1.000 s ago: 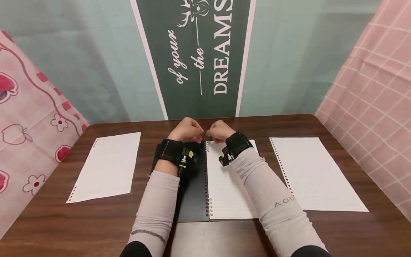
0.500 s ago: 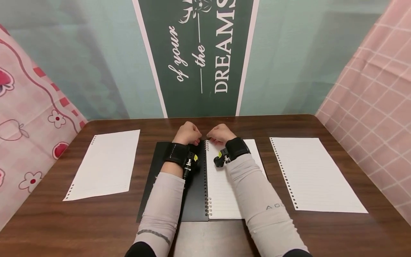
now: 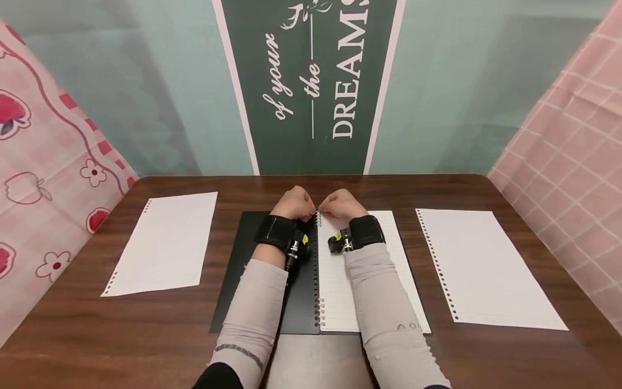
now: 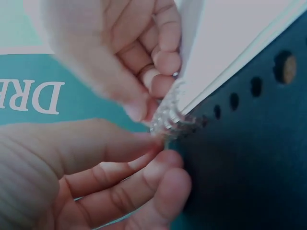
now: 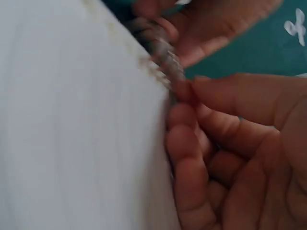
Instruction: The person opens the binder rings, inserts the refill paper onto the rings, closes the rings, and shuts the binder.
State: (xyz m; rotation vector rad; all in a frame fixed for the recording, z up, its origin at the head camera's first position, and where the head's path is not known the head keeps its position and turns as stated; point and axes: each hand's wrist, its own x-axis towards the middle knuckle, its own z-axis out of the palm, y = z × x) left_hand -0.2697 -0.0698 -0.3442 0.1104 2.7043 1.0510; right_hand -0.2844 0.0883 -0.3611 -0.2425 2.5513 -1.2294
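Your left hand (image 3: 295,203) pinches the far end of the metal rings (image 4: 168,117) between thumb and fingers. Your right hand (image 3: 343,204) pinches the same end from the other side, fingertips just beside the left's. Notebook (image 3: 335,275) lies open, mid-worktop (image 3: 82,324), under both your forearms: black cover (image 3: 243,237) to your left, white lined pages to your right, rings between. Holes run along the cover's inner edge; more rings show at the near end. Loose punched sheets flank it, both apart from the notebook: left sheet (image 3: 162,243), right sheet (image 3: 491,270). Black bands (image 3: 275,232) on your wrists, pale sleeves (image 3: 257,302) below them. Right wrist view blurry.
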